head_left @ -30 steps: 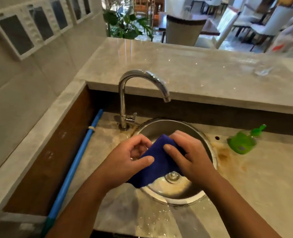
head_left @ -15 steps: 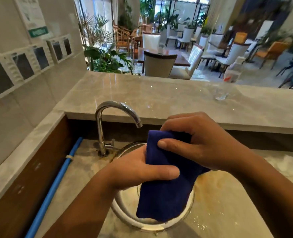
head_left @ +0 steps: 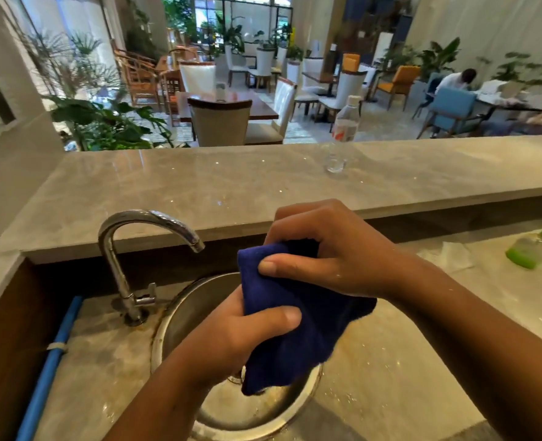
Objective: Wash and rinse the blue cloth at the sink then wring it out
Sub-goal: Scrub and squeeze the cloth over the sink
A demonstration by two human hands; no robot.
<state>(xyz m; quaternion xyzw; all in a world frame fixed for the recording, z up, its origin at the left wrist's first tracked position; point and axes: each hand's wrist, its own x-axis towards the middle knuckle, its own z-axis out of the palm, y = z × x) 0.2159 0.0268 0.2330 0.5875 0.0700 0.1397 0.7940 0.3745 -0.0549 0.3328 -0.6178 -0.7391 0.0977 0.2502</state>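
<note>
While two hands are holding the cloth [head_left: 298, 338] over the sink [head_left: 187, 313], the right hand [head_left: 336, 253] is pinching its top and the left hand [head_left: 231, 338] is squeezing it lower down, thumb across the front. A second ago the cloth was lying low in the bowl. Now it is hanging higher, near the tap [head_left: 126, 249] spout, and looking more bunched up than before.
</note>
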